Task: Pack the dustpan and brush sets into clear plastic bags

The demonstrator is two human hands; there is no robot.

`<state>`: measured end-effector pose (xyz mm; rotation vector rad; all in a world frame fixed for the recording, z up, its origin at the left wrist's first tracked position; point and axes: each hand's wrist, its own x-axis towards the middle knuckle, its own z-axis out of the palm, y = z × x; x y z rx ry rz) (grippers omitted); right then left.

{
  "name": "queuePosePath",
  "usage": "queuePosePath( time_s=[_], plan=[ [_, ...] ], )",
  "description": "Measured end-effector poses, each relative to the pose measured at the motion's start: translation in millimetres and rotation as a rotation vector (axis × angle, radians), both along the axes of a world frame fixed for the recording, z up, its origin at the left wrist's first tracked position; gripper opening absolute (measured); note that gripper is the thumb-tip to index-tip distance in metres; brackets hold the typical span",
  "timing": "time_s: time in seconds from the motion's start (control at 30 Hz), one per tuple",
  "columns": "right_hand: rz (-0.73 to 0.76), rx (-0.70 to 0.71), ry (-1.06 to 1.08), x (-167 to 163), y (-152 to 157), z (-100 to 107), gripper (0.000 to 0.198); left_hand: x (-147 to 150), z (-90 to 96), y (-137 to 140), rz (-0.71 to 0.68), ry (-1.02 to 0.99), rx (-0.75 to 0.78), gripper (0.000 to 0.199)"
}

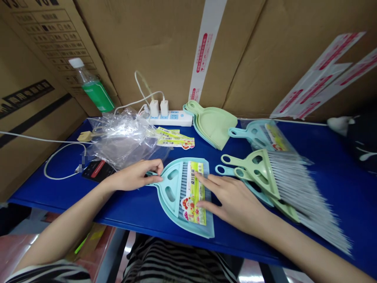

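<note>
Light-blue plastic dustpan [209,220] lies on the blue worktop [126,208], at the near edge and roughly central, handle to the left and wide mouth to the right. A light-blue brush [174,184] is seated inside the pan, its bristles pointing right. A printed label card [196,194] lies across the bristles, its long side running near to far. The left hand [138,175] pinches the handle end of the set between thumb and index finger. The right hand [232,198] is spread, with index fingertip and thumb tip at the card and a gap between them. To the right of the right hand, loose green and blue brushes [266,173] overlap, pale bristles fanned toward the near right. Beyond these, a blue brush with a label lies in a clear bag [287,143]. Nested dustpans [216,124], green uppermost over blue, stand at the far side, beside the power strip [184,118]. Further label cards [175,139] lie left of the nested stack. Crumpled clear bags [123,137] occupy the far left, partly over the phone [98,171]
</note>
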<state>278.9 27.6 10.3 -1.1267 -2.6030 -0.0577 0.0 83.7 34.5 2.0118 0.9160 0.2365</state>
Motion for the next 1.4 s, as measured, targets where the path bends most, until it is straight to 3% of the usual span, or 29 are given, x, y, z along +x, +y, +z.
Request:
queuePosePath(
  time_s=[0.2,0.5,0.67,0.9,1.03,1.4],
  plan=[
    [-0.138,0.240,-0.163,25.4,16.1,9.9,0.029,-1.2,-1.2,0.9,-0.008,0.001,0.008,0.020],
    [-0.264,0.277,-0.310,35.5,25.0,11.6,0.034,-0.7,0.1,0.7,-0.009,0.003,0.012,0.019],
    [-0.284,0.222,-0.308,39.6,28.5,12.8,0.022,-0.2,0.6,0.5,-0.005,0.016,0.007,0.020],
    [-0.050,-0.063,-0.224,75.0,38.7,14.1,0.048,-1.6,-0.1,1.0,-0.015,0.033,0.018,0.021],
    [-0.058,-0.136,-0.208,78.6,42.6,20.9,0.038,-1.4,0.5,0.5,-0.017,0.036,0.020,0.021],
    [-0.083,0.052,-0.106,59.0,39.4,25.4,0.036,0.4,1.4,-0.3,-0.026,0.025,0.039,0.019]
  ],
)
